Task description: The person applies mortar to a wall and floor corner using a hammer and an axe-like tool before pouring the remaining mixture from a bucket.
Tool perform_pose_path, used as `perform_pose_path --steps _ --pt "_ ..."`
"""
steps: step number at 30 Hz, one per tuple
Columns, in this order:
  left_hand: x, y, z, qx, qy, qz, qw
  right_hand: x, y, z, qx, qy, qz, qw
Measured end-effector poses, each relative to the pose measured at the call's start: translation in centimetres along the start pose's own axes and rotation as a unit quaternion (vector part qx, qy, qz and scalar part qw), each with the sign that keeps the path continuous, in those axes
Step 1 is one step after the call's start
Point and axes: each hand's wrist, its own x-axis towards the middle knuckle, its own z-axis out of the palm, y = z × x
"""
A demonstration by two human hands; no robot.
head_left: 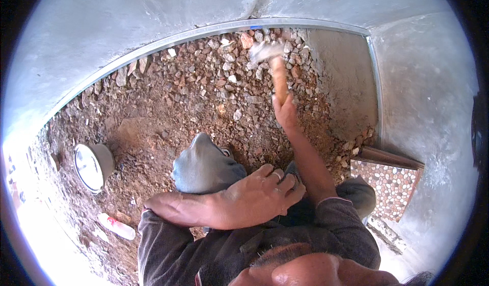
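My right hand (287, 112) is wrapped round the lower end of a hammer's (279, 77) wooden handle, arm stretched forward. The hammer's head is smeared by motion above broken stones (229, 58) near the far wall. Whether it touches a stone, I cannot tell. Across my lap lies my left hand (262, 192), a ring on one finger, fingers loosely bent and apart, holding nothing. My bent knee in blue jeans (206, 166) is beside that forearm.
A white bucket (96, 166) stands at the left, with a clear plastic bottle (117, 226) lying nearer me. Pebble-patterned tiles (389, 189) lean by the grey right wall (428, 97). A smooth cement patch (346, 72) fills the far right corner. Loose soil (132, 128) covers the left ground.
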Motion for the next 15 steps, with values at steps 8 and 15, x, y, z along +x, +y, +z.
perform_pose_path --steps 8,15 --pt "-1.5 0.2 -0.1 0.003 0.001 0.000 1.000 -1.5 -3.9 -3.3 0.086 0.023 -0.098 0.991" --pt "-0.6 0.4 -0.1 0.004 -0.021 0.004 1.000 -0.6 4.5 0.5 -0.068 -0.090 -0.006 0.994"
